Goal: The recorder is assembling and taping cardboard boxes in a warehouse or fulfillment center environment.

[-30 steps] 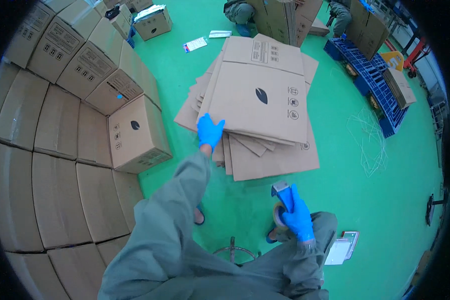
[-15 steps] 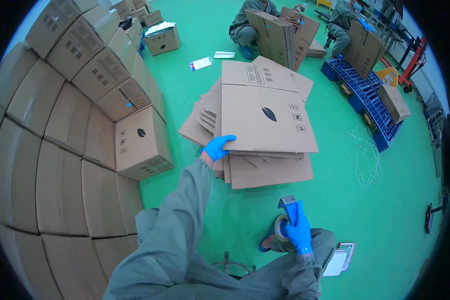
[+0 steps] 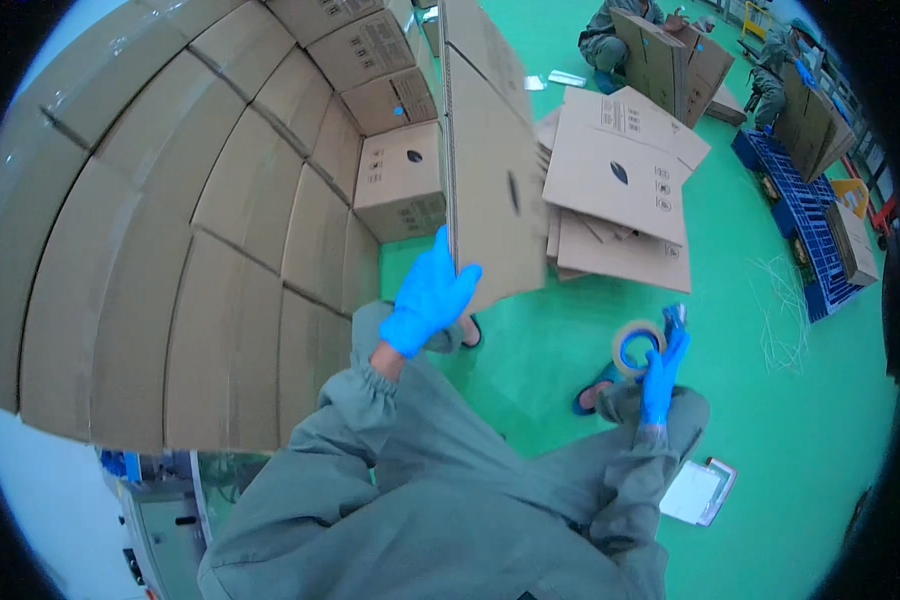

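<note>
In a blue glove, my left hand point(image 3: 431, 297) grips the near edge of a flattened cardboard box point(image 3: 495, 190), which stands on edge, raised off the pile. My right hand point(image 3: 662, 375), also gloved in blue, is closed round a tape dispenser point(image 3: 676, 318) above my right knee. A roll of tan tape point(image 3: 622, 342) sits on the dispenser. Just right of the lifted sheet lies the loose stack of flat cardboard boxes point(image 3: 610, 195) on the green floor, its upper sheets askew.
A wall of closed cartons point(image 3: 150, 260) rises on my left. One printed carton point(image 3: 398, 180) stands at its foot. Beyond the stack, people hold cardboard sheets point(image 3: 650, 65). At right are a blue pallet point(image 3: 795, 215) and loose white straps point(image 3: 780, 315). A clipboard with paper point(image 3: 698, 492) lies by my right leg.
My left hand has lifted a flattened box off the stack, tipped it upright and brought it left toward me. The view has turned left; my right hand still holds the tape dispenser.
</note>
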